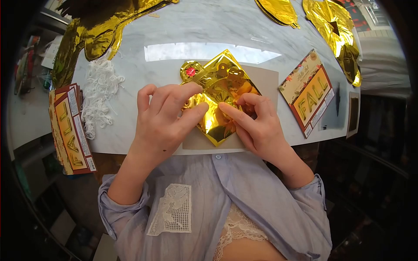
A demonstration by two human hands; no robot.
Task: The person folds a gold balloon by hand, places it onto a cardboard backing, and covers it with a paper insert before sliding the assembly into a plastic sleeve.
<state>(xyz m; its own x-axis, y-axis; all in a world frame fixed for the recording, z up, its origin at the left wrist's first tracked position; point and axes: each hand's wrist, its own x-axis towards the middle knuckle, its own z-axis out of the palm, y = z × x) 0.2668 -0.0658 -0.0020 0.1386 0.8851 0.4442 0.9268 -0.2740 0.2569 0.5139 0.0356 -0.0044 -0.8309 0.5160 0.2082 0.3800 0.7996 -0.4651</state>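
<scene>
A folded gold foil balloon (222, 87) lies on a beige card (265, 78) near the front edge of the white marble table (174, 30). A red round spot shows on the balloon's upper left tab. My left hand (163, 117) pinches the balloon's left side between thumb and fingers. My right hand (257, 122) holds the lower right part, index finger pressed on the foil. Both hands cover part of the balloon's lower half.
A stack of "FALL" packages (69, 130) hangs over the table's left edge; one more "FALL" package (310, 98) lies at right. White string (100, 91) is piled at left. Flat gold foil balloons (335, 30) and another gold balloon (93, 35) lie across the far side.
</scene>
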